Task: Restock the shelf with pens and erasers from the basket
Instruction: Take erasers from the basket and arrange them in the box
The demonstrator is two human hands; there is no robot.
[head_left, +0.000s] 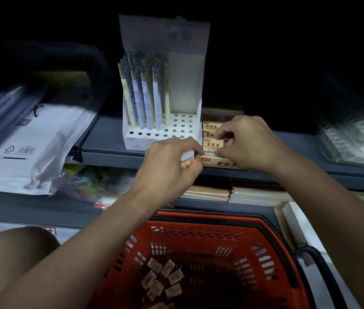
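Just right of the pen display box (pixel 162 101), on the grey shelf (pixel 114 139), stands an open eraser carton (pixel 221 162) with beige erasers stacked in it, each with a dark printed label. The right hand (pixel 245 141) pinches the front eraser (pixel 213 145) between thumb and curled fingers, at the top of that stack. The left hand (pixel 167 166) is in front of the display box's lower right corner, and its fingers curl around a few erasers (pixel 187 159) (white and beige sides show; I cannot count them). The display box is white cardboard with a tall back flap; pens (pixel 145 94) with pale blue and yellow barrels stand upright in its left half, and the holes in its right half are free. Below the display box, the red basket (pixel 266 241) holds a loose heap of small wrapped erasers (pixel 161 279) on its bottom. Left of the display box lies a white plastic package (pixel 31 148), which hangs over the shelf edge. Between the shelf edge and the basket rim there is open room, where both forearms pass.
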